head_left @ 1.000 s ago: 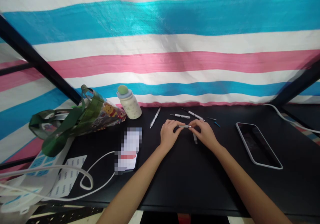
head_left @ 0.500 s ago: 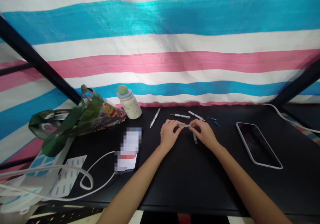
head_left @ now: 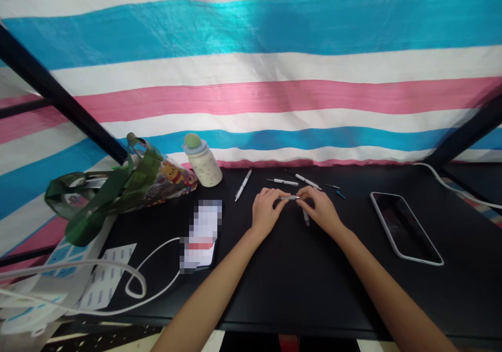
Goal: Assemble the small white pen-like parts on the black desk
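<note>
Between my two hands lies a grey pen part (head_left: 289,197), level and just over the black table. My left hand (head_left: 266,208) pinches its left end. The fingers of my right hand (head_left: 319,208) close on its pointed right tip. Partly under the right hand rests another grey pen piece (head_left: 306,217). Beyond my hands are a white pen (head_left: 243,185), a white pen body with a thin tip (head_left: 283,182), and another white pen (head_left: 308,181). A thin refill-like piece (head_left: 332,186) and a small blue piece (head_left: 340,194) lie to the right of them.
A phone (head_left: 406,228) lies at the right. Left of my hands is a lit phone (head_left: 204,234) with a white cable (head_left: 157,247). A bottle (head_left: 204,163) and a green bag (head_left: 145,179) stand at the back left. Striped sheeting (head_left: 251,101) hangs behind the table (head_left: 306,284).
</note>
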A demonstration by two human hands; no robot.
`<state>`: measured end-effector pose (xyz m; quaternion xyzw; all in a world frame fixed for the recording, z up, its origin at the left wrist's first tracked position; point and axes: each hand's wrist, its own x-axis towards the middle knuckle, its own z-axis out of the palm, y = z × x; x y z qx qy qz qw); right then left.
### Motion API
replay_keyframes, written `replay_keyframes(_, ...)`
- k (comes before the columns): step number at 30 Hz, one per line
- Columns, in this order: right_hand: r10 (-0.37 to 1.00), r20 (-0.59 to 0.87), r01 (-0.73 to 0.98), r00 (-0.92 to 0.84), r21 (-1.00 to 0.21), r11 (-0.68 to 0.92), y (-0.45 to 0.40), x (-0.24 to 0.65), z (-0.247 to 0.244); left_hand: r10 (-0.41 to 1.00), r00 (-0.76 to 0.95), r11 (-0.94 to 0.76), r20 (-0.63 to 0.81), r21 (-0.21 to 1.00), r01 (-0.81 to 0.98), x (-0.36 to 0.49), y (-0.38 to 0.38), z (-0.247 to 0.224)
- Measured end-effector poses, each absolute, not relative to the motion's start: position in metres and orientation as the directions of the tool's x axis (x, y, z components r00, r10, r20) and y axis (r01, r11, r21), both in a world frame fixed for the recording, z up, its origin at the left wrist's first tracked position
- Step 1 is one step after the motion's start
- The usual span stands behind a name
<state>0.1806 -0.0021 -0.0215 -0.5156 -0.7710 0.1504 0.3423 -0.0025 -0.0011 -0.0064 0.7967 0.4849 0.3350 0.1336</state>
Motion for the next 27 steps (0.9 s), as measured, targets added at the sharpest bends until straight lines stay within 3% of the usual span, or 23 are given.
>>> replay_keyframes(7, 0.908, 0.352, 0.755, -0.227, -0.525, 0.393, -0.0044, 0.1819, -0.0174, 0.844, 0.371, -0.532, 0.387, 0.518, 0.670, -0.0010, -0.0035, -0.0044)
replay_keyframes(27, 0.895, 0.322, 0.701, -0.309, -0.560, 0.443, -0.0046, 0.1825, -0.0163, 0.854, 0.327, -0.513, 0.404, 0.558, 0.652, -0.0016, -0.0036, -0.0032)
